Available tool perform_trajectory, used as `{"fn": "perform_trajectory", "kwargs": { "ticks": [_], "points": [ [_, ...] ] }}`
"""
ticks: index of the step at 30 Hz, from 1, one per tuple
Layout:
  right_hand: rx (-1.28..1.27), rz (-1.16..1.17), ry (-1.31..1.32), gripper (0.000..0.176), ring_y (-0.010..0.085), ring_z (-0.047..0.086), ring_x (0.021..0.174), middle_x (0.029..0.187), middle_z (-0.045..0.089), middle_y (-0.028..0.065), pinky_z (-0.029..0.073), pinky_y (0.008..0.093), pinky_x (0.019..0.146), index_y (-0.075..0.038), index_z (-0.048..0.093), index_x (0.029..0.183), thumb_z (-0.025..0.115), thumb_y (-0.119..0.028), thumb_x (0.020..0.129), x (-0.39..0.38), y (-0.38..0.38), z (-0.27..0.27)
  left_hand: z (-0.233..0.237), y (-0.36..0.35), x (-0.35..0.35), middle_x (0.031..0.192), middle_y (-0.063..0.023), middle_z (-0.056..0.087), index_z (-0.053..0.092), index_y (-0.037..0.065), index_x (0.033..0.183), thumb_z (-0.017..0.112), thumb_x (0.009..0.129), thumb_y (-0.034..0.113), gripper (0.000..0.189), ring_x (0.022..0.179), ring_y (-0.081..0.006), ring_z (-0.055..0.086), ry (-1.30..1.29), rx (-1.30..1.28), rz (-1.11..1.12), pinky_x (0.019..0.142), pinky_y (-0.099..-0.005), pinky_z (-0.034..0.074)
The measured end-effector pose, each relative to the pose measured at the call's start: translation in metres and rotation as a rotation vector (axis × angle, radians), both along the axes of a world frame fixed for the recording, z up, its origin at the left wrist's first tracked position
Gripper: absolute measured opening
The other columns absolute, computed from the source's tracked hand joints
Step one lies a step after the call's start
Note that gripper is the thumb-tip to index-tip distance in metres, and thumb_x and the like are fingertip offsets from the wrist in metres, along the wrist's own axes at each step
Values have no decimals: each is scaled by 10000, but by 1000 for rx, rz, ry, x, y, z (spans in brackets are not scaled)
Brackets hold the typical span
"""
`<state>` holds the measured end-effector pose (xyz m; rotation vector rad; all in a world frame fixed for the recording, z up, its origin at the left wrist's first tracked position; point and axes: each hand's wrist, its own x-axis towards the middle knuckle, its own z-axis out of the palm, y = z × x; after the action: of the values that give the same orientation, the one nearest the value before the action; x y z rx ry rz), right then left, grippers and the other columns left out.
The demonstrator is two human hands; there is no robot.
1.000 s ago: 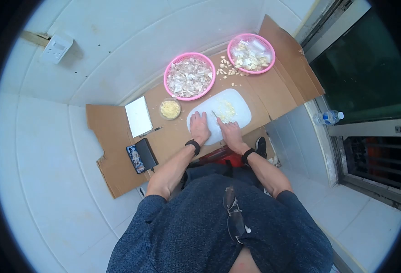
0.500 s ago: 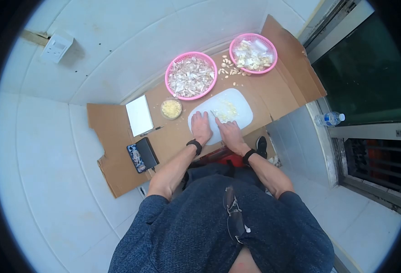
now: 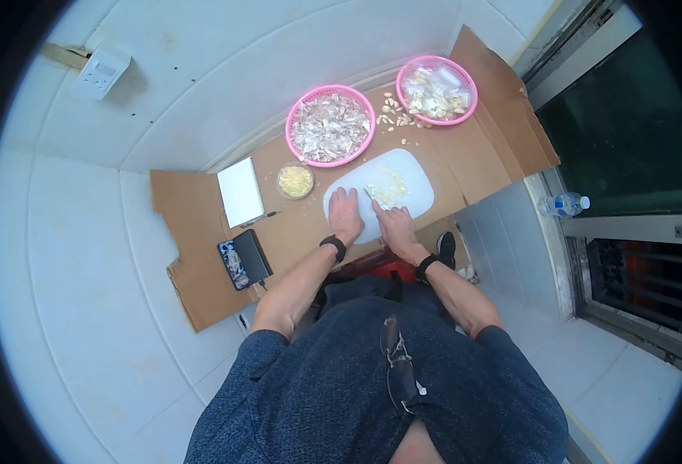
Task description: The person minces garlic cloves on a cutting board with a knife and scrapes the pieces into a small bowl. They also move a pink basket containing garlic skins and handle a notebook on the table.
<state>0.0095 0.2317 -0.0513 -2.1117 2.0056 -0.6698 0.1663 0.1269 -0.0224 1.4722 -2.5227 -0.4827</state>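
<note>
A white cutting board lies on the cardboard, with chopped pale pieces that look like garlic spread over its middle. My left hand rests flat on the board's left part, fingers pointing away from me and nothing visible in it. Just right of it, my right hand is closed on what looks like a small knife, its index finger reaching along the blade. Most of the knife is hidden by the hand. A round container of chopped pale pieces sits left of the board.
Behind the board stand a pink basket of papery skins and another pink basket with cloves and plastic. Loose cloves lie between them. A notebook, pen and phone are at left; a bottle stands right.
The view has shifted slightly. The knife tip and my right index finger have turned a little on the board, while my left hand stays flat in place.
</note>
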Motion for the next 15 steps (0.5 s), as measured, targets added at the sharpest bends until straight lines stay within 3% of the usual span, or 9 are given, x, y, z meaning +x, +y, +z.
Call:
{"fn": "perform_trajectory", "kwargs": {
  "ticks": [2,8,15],
  "points": [
    [-115,6,-32,592,275,700,864,863,739,98,494,464,858,-17,613,1532,688,-66,947,2,0,13,4,4,-2,1236,-255,561,595,-1,1214,809,630,-26,622,1175,-447,567,14,-3,6,1035,-515,514],
    [21,7,3,565,285,704,875,863,739,108,492,465,861,-18,626,1514,690,-60,955,-3,0,-2,1,3,-2,1259,-266,564,605,-8,1213,802,638,-30,609,1184,-456,568,10,3,0,1031,-519,519],
    [-93,-19,-1,578,277,705,876,858,740,105,489,454,858,-21,613,1529,690,-69,958,-3,2,2,0,4,-3,1256,-266,569,613,-12,1212,802,646,-30,597,1193,-457,571,9,10,11,1032,-515,526]
  ]
}}
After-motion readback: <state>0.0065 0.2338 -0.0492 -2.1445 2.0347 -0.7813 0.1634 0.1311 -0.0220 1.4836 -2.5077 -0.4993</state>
